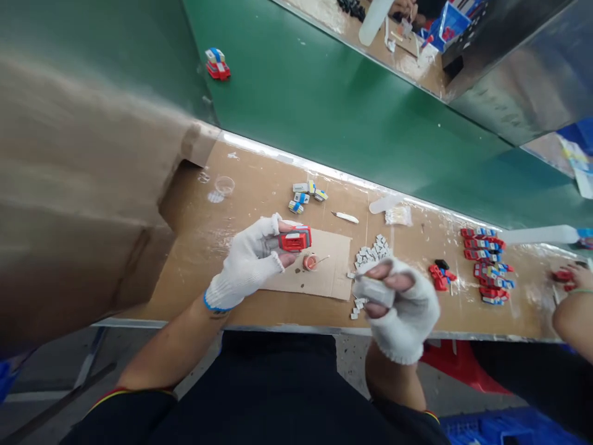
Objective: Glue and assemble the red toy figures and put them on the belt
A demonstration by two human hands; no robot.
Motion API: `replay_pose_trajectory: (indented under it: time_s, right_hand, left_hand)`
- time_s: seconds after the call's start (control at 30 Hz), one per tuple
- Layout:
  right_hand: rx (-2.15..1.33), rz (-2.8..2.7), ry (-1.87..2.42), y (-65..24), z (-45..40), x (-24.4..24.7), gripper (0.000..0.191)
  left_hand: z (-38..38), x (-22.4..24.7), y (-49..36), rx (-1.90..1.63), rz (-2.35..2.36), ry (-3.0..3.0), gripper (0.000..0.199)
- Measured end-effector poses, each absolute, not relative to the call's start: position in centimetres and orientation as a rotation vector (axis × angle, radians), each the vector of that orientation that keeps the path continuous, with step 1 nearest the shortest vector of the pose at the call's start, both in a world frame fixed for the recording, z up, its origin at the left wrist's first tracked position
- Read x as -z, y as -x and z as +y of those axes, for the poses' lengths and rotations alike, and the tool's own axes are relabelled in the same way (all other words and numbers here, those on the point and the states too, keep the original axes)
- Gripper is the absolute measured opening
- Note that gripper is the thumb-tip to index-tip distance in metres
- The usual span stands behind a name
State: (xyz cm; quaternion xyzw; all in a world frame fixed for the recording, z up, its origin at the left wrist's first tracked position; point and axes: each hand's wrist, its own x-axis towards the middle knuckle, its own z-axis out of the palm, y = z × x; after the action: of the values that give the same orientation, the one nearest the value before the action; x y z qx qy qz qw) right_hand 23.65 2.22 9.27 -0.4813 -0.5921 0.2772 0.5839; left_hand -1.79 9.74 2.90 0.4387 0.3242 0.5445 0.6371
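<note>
My left hand [248, 266], in a white fingerless glove, grips a red and grey plastic toy part [295, 239] between thumb and fingers over the cardboard sheet [336, 262]. My right hand [410, 315], gloved the same way, is closed on a pale grey block-like part [374, 290]; it is blurred, so its exact kind is unclear. Between the hands stands a small pot [309, 263] of reddish liquid with a thin stick in it. A pile of small white plastic pieces [372, 252] lies just beyond my right hand, which partly hides it.
Behind the bench runs a green conveyor belt [324, 105] carrying a red-and-white toy part [217, 63]. White-and-blue parts [301, 198], a white-handled knife [346, 217] and a bag of swabs [398, 216] lie on the bench. Rows of red parts [484, 254] and a co-worker's hand [581, 278] are at right.
</note>
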Motion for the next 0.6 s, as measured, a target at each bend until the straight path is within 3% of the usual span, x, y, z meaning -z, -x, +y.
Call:
replay_pose_trajectory:
  time_s: [0.2, 0.4, 0.6]
  right_hand:
    - [-0.847, -1.003, 1.196, -18.7, -2.6, -4.6, 0.038]
    - [-0.877, -1.063, 1.266, -17.5, -4.2, -2.2, 0.046]
    - [-0.775, -1.251, 1.274, -18.1, -5.3, -0.7, 0.039]
  left_hand:
    - [4.2, -2.9, 1.4, -1.224, 0.587, -1.024, 0.063]
    - [0.3, -1.3, 0.6, -1.288, 0.662, -1.161, 0.075]
    - [-1.3, -0.5, 0.7, -1.283, 0.796, -1.252, 0.077]
